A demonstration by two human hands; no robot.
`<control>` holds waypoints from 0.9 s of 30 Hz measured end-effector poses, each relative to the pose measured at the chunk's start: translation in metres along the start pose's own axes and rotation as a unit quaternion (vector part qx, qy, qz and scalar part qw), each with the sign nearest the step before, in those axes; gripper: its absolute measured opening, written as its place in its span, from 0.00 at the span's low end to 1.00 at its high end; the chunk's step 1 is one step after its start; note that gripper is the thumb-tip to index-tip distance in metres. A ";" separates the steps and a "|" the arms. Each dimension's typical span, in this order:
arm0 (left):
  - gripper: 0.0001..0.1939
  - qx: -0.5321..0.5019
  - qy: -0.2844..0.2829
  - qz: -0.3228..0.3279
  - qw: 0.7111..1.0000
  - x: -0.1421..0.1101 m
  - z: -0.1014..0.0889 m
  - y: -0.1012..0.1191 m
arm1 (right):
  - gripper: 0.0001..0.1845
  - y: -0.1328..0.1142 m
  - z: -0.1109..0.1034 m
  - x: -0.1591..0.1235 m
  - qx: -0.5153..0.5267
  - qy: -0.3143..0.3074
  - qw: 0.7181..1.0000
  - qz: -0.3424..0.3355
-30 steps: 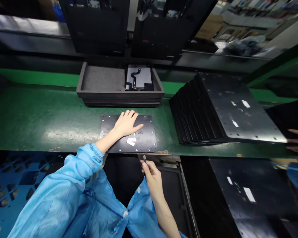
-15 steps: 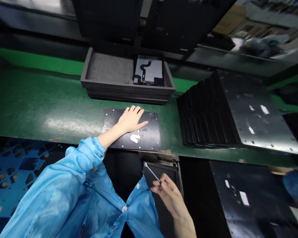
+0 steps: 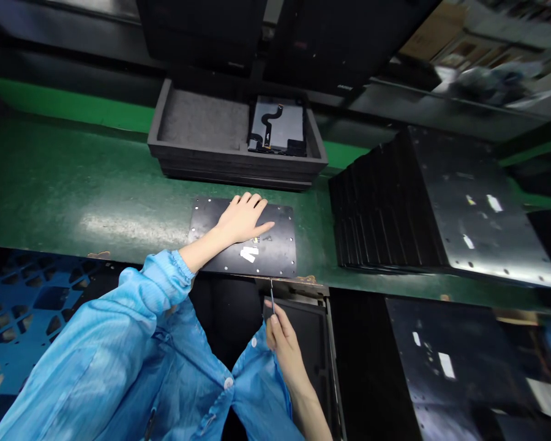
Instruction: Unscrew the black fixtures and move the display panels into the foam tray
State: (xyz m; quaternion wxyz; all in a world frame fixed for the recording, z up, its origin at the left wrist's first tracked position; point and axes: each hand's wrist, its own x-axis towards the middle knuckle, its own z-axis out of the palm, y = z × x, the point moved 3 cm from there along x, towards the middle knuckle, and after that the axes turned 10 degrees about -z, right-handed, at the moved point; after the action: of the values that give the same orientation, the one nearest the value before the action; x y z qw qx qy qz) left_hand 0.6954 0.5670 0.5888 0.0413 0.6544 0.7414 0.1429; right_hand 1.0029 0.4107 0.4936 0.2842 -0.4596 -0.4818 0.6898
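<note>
Flat on a dark rectangular panel [image 3: 278,245] rests my left hand [image 3: 244,222], its fingers spread. The panel lies on the green bench top near its front edge, with small holes along its border and white labels below my thumb. In front of the bench edge, my right hand [image 3: 282,337] is closed on a thin metal tool [image 3: 272,295], pinched between thumb and fingers. The tool points up toward the panel's lower edge; its exact kind is too small to make out.
A grey foam tray [image 3: 202,125] holding a flat part [image 3: 280,125] with a black ribbon cable stands behind the panel. To the right is a stack of dark panels [image 3: 496,208]. Another dark panel [image 3: 441,343] lies lower right, and a blue plastic crate [image 3: 41,318] lower left.
My right hand has moved left and slightly up, and the tool has swung from slanting left to nearly upright, its tip near the bench edge. My left hand stays on the panel.
</note>
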 end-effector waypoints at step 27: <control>0.34 0.014 0.003 0.013 1.000 -0.002 -0.003 0.002 | 0.28 0.016 0.023 0.044 -0.042 0.067 0.991 -0.111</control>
State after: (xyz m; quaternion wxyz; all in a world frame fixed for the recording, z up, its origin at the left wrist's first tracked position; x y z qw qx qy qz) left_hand 0.6971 0.5646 0.5922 0.0282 0.6641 0.7348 0.1350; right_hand 0.9648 0.4328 0.4655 0.3714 -0.4599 -0.5382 0.6008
